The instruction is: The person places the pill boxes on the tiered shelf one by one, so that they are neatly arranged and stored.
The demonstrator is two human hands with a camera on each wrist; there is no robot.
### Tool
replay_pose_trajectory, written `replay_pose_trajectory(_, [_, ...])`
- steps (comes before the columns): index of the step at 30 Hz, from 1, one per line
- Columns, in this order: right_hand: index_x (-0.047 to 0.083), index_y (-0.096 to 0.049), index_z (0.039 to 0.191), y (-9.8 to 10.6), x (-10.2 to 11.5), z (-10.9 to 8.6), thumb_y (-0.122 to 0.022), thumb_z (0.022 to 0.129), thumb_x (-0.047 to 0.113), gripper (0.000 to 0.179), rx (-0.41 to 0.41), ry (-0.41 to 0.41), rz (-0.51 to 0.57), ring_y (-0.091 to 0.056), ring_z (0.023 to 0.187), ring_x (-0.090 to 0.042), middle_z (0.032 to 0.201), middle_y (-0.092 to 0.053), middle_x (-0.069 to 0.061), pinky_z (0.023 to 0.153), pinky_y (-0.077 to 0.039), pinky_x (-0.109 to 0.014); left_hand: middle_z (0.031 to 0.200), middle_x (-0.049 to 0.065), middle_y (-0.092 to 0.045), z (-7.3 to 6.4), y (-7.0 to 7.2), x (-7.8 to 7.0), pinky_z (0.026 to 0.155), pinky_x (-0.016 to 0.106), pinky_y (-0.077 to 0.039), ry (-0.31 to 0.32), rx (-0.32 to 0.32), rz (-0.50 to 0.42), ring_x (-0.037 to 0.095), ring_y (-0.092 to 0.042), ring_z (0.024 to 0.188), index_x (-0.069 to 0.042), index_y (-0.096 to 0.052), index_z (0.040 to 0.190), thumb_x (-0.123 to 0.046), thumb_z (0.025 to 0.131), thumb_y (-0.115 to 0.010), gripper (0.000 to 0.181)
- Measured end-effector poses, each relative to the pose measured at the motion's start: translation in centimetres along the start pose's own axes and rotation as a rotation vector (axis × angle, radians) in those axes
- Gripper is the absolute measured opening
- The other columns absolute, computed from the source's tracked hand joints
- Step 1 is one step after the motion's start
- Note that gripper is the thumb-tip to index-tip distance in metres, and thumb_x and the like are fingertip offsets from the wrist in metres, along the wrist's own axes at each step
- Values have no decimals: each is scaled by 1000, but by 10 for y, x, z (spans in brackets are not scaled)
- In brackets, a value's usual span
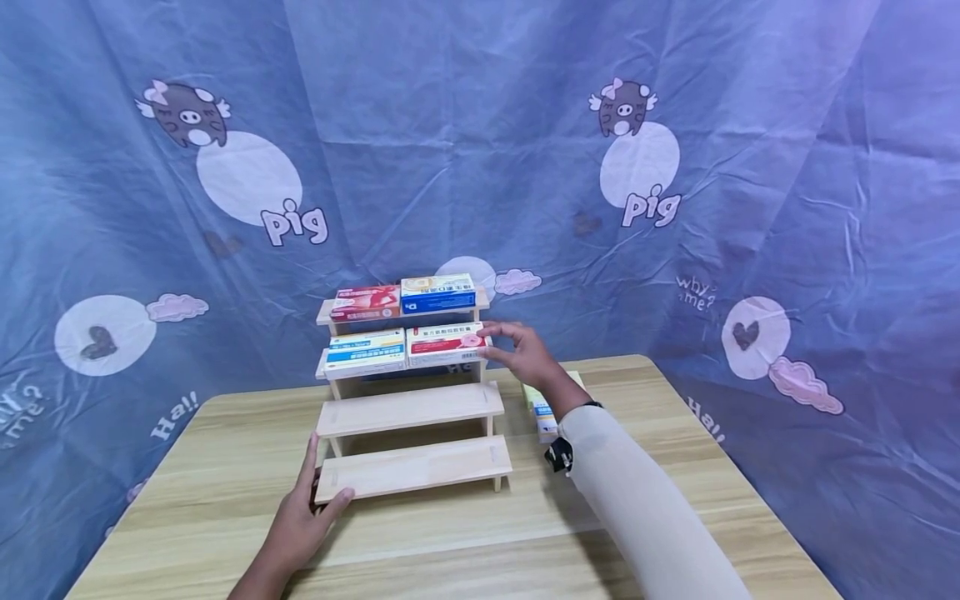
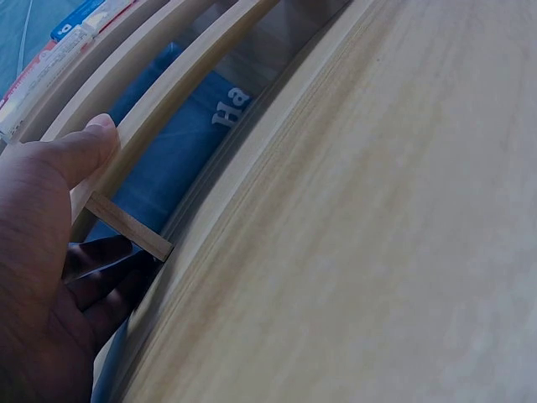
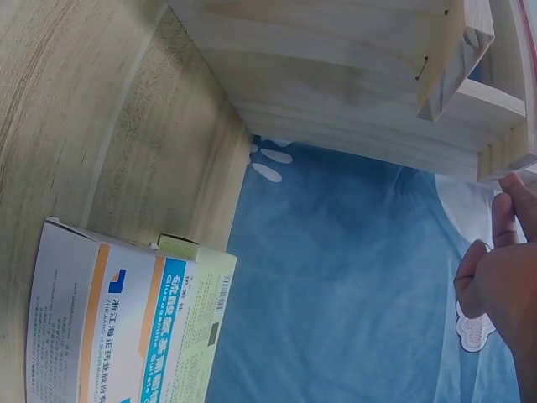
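A stepped wooden display rack (image 1: 412,467) with several tiers stands on the table. My left hand (image 1: 298,512) grips the left end of its lowest tier, thumb over the board and other fingers down by the leg (image 2: 130,227). On the second tier from the top, a red-and-white medicine box (image 1: 442,340) lies flat, with my right hand (image 1: 528,358) holding its right end between thumb and fingers. Left of it, side by side, lies a blue, yellow and white medicine box (image 1: 366,352). A red box (image 1: 366,303) and a blue-and-white box (image 1: 438,292) share the top tier.
Beside the rack on the right, partly behind my right forearm, stand a white, orange and blue medicine box (image 3: 126,319) and a pale green box (image 3: 205,311). The wooden table (image 1: 420,550) ends at a blue printed curtain (image 1: 480,167) behind and around it.
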State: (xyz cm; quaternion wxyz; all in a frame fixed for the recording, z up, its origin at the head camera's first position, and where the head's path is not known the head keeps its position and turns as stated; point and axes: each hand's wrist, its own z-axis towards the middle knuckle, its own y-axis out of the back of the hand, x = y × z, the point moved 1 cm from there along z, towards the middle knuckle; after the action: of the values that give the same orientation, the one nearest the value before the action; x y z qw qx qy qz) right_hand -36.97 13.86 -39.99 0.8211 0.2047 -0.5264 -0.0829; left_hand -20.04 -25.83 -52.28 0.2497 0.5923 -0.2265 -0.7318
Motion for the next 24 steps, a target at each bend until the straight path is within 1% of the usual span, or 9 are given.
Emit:
replay_pose_trajectory(7, [11,-79,133,1,1,0,-81,101,21,34,14,-10,-33,-46,155,-41,161,-62,-13,129,-28,-69,155,38,-56,-1,1,-1,94,38,-61,4,2,-4,48,-70,130,-33,13,176,-37,108,-72,109])
replay_pose_trajectory(15, [12,-76,141,3,2,0,-81,101,22,42,41,-27,-48,-48,154,-41,160,-62,-14,128,-32,-69,155,37,-57,-2,0,0,93,37,-61,2,-5,-3,48,-70,130,-32,12,176,-36,108,-72,109])
replay_pose_trajectory(21, [11,-76,140,6,1,2,-83,99,21,42,54,-26,-35,-48,155,-41,160,-62,-14,128,-30,-70,154,37,-58,-2,-1,0,91,34,-61,-8,-8,-13,46,-72,128,-33,12,176,-35,108,-73,109])
replay_pose_trajectory(24, [13,-76,141,7,1,2,-83,100,21,43,61,-39,-32,-47,157,-41,161,-61,-13,128,-32,-69,153,37,-58,-1,-1,0,91,34,-61,-9,-9,-10,46,-72,127,-32,12,176,-35,107,-73,109])
